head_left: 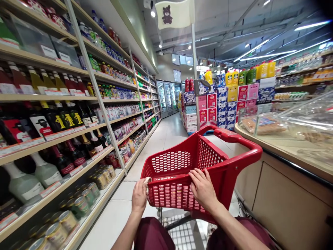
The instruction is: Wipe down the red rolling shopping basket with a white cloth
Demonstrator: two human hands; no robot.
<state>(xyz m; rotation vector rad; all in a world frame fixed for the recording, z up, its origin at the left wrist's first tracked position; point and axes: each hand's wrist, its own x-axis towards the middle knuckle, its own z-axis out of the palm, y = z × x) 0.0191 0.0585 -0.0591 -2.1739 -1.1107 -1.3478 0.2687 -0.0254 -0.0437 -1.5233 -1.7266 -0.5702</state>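
Down low, between a pair of maroon-clad knees, here come the person's two hands on a red shopping cart. The left hand is folded around a pale cloth, pressing it to the basket's near left corner, so the cloth seems to be pinched between fingers and plastic. The right hand lies along the near rim, fingers spread over the edge, apparently to steady the basket; whether it truly clamps, one cannot tell. And up goes a pole, rising by the cart's far side with a bear-print flag on top, high enough, presumably, to be spotted across the aisle!

Close by on the right, a counter keeps packaged food behind clear panels, likely to shield it. On the left, shelves run away with bottles and cans, labels mostly outward for shoppers to read. Farther on, stacked cartons carry yellow and green jugs, and glass-door coolers stand at the far end.
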